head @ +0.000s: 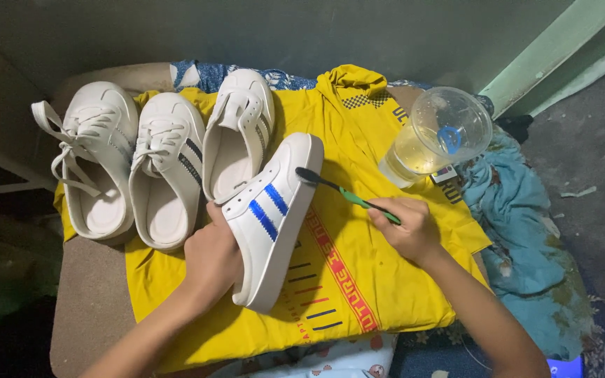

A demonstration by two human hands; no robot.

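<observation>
— What's in the hands?

— The left hand [211,255] is wrapped around a white slip-on shoe with two blue stripes [272,213], tipped on its side over the yellow shirt [358,273] spread on the seat. The right hand [407,227] is closed round a green-handled toothbrush [337,190], and its dark bristles touch the shoe's sole edge near the toe.

— And beside it?

— Just beside that shoe, towards the left, lies its partner [236,133], opening up. Further left sit two more white shoes: one with dark stripes [166,171], then a laced one [96,157] at the shirt's edge.

— Anything on the other side?

— A clear plastic cup [439,136] holding pale yellowish liquid, at the shirt's far right corner, well apart from the shoe. Crumpled teal cloth [526,238] lies beyond it.
</observation>
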